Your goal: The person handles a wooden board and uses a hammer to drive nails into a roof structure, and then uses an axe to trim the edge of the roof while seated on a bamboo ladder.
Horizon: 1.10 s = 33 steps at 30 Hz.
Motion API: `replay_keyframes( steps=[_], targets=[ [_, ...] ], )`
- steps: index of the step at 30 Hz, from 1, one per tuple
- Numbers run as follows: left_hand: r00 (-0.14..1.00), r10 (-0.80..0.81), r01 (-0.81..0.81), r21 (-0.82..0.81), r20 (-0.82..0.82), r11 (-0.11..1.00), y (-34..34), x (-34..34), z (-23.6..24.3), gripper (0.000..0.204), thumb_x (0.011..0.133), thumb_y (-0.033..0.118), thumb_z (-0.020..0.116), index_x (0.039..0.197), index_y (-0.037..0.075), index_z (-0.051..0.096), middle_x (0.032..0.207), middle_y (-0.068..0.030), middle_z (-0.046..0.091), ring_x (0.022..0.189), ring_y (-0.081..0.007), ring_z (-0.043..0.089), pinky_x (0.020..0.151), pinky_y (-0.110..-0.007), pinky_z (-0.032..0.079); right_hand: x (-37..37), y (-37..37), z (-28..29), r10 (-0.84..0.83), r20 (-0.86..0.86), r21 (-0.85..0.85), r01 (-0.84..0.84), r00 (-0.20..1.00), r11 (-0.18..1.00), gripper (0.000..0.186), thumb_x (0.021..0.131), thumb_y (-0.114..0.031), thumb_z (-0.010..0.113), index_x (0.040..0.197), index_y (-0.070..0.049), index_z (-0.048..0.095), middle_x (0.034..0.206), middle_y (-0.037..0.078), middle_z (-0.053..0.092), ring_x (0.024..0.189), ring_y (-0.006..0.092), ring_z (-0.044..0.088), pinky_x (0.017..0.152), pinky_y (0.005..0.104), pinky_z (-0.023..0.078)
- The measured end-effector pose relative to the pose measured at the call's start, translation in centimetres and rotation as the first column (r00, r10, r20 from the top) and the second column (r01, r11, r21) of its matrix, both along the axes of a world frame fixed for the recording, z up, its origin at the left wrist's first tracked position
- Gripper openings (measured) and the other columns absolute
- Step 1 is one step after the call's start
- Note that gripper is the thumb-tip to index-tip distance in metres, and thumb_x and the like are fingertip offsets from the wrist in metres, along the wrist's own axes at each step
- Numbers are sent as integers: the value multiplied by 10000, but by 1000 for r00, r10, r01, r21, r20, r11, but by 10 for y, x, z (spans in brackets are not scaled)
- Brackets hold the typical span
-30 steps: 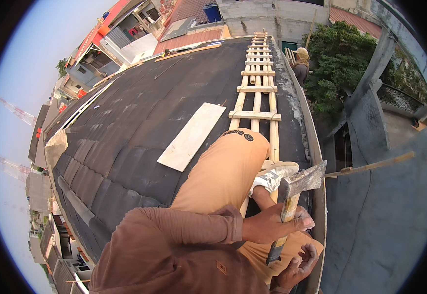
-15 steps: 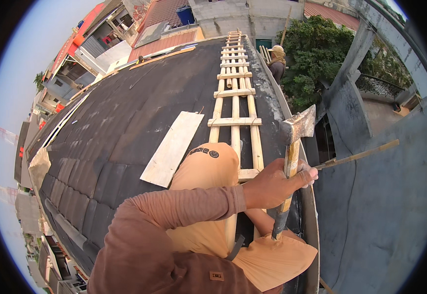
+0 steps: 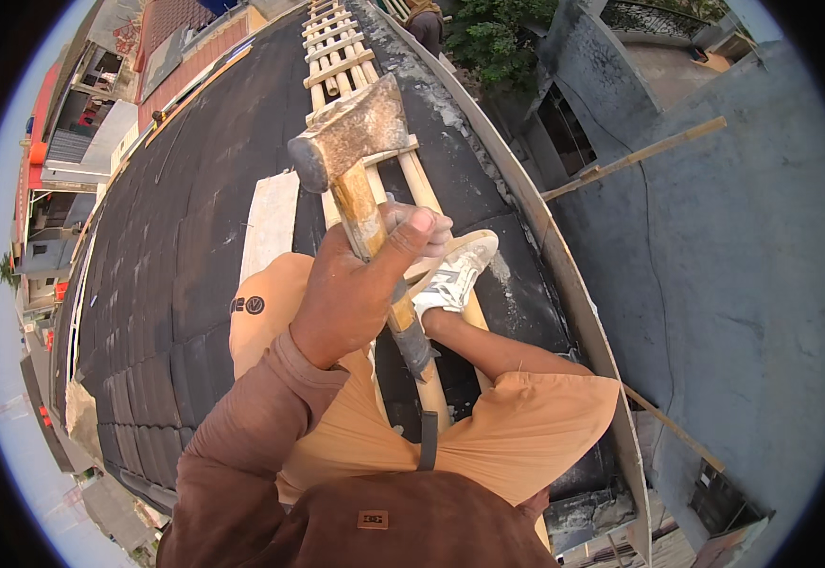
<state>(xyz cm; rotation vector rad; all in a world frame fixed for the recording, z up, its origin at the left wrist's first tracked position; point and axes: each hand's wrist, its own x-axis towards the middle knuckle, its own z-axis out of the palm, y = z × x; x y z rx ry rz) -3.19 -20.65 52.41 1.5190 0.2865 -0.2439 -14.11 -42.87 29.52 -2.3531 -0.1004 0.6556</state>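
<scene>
My left hand (image 3: 360, 284) is closed round the handle of a hatchet (image 3: 363, 142), raised in front of my lap. The hatchet has a worn, rusty blade with a round hammer-like poll, and a wooden handle wrapped in dark tape near its lower end. Below it runs a ladder of pale wooden poles with nailed cross slats (image 3: 339, 66), lying along the roof under my legs. A light wooden board (image 3: 271, 222) lies on the roof to the left of the ladder, partly hidden by my knee. My right hand does not show.
Dark roof tiles (image 3: 157, 246) spread out on the left. A raised roof edge (image 3: 564, 256) runs along the right, with a drop and a grey wall (image 3: 715, 284) beyond. A wooden pole (image 3: 640, 156) juts out there. Another person (image 3: 424, 26) stands at the far end beside trees.
My left hand has moved left and up with the hatchet, whose head now tilts left. The view has turned downward, bringing my white shoe into sight.
</scene>
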Motion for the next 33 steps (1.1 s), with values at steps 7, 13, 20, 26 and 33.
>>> replay_keyframes(
  steps=[7,13,20,26,33],
  targets=[
    [980,193,-198,119,50,973,13,17,14,506,1039,425,607,1156,-59,699,1041,-163,731,983,-234,723,937,-363,553,46,68,-48,433,-56,15,-433,900,901,237,859,-171,675,1048,-52,755,1075,205,736,959,363,709,840,474,554],
    [920,389,-390,147,40,909,39,-20,42,518,1034,420,609,1174,-73,679,854,-98,671,792,-182,692,787,-334,582,88,145,-91,814,-28,-66,-814,580,577,227,840,-147,674,1021,-40,760,1050,203,741,942,362,713,817,473,559],
    [710,683,-697,27,171,717,91,-96,59,482,1048,403,605,1217,-47,642,666,19,479,589,-87,534,651,-297,557,88,180,-139,960,-31,-169,-948,280,271,216,817,-119,673,989,-27,767,1020,200,747,924,361,718,790,472,565],
    [632,769,-752,-162,97,639,104,-103,62,456,1061,408,579,1202,-19,656,684,36,427,602,-74,475,674,-310,507,91,169,-159,976,-26,-207,-956,217,208,208,798,-95,672,961,-15,772,994,198,752,907,361,722,767,471,570],
    [663,724,-621,-400,189,674,129,-122,72,480,1092,418,509,1219,-27,635,670,54,418,579,-37,455,665,-284,506,95,166,-131,960,-208,-221,-965,186,139,235,775,-114,714,991,-37,768,969,209,746,877,340,715,754,467,562]
  ],
)
